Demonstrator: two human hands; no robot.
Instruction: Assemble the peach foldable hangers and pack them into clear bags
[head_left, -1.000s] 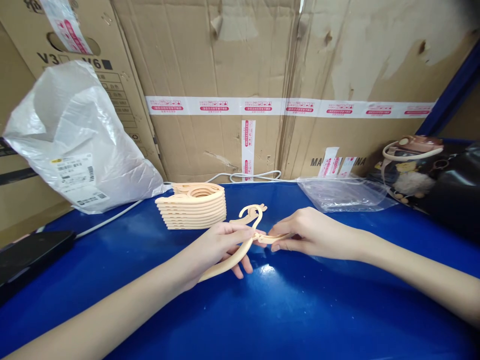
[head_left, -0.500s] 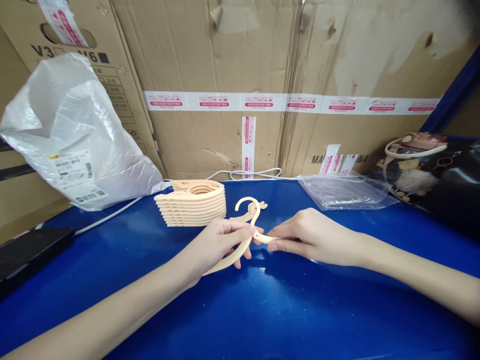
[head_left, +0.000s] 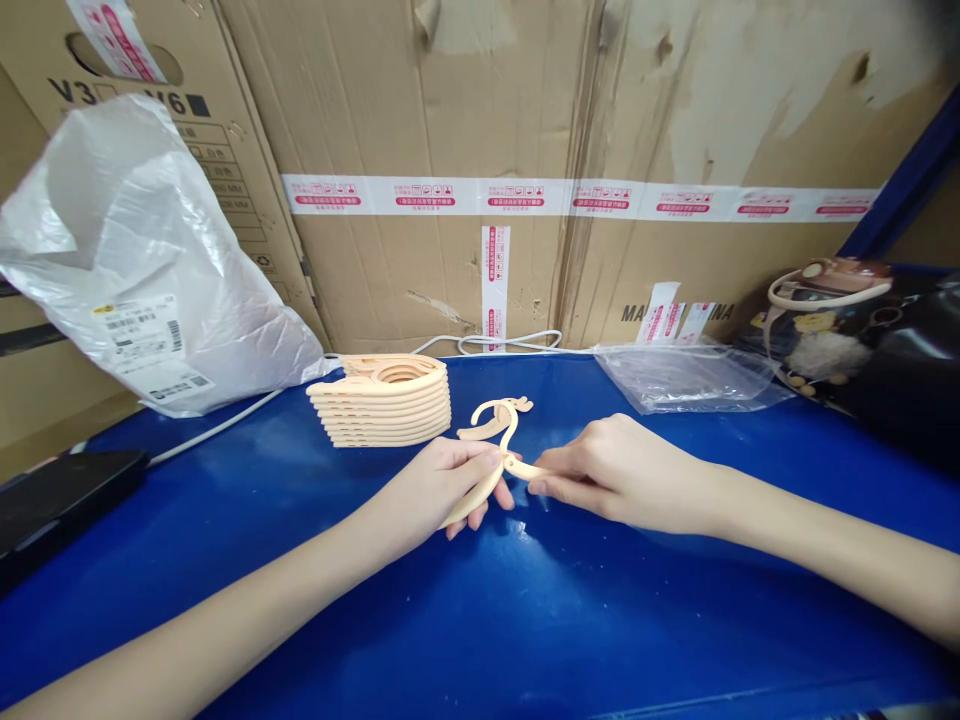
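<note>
A cream plastic folding hanger (head_left: 512, 428) is held between my two hands above the blue table, its hook pointing up and away from me. My left hand (head_left: 442, 480) pinches it near the centre joint, with one arm of the hanger running down under the fingers. My right hand (head_left: 607, 470) grips the other arm, which is partly hidden by the fingers. Just behind lies another cream hanger piece (head_left: 487, 428), partly covered by the hook. To the left of it, a neat stack of folded cream hangers (head_left: 386, 412) rests on the table.
A white plastic mailing bag (head_left: 150, 270) leans at the left above a black device (head_left: 67, 500). A clear plastic bag (head_left: 682, 380) lies at the back right, beside a dark bag (head_left: 915, 350). A white cable (head_left: 510, 345) runs along the taped cardboard (head_left: 420, 270).
The lower arm of the hanger has swung under my left hand and shows less now. My right hand has shifted slightly left. The whole view has moved a little.
</note>
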